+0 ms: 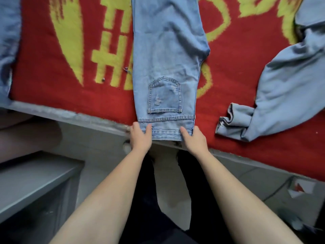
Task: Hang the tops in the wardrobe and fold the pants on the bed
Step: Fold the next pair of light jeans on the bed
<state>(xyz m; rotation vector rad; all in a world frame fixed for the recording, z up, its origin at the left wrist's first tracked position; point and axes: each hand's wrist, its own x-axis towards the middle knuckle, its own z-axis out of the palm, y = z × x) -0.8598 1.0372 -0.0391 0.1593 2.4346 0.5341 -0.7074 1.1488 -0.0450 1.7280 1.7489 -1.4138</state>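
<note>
Head view: jeans [167,67] lie flat along the bed [61,99] (waistband at its near edge); left hand [140,137] and right hand [195,139] each pinch a waistband corner, thumbs on top.

Soft, even light fills the frame, seemingly from overhead. The jeans [167,59] at 12 o'clock are bright and sharp, with legible stitching. Only faint shadows sit under the left hand [140,138] and right hand [195,140]. The wide lens bows the bed edge [70,115] from 9 to 3 o'clock. The corners at 8 and 4 o'clock are dim and smeared, and a pale shape at 9 o'clock is badly blurred.
</note>
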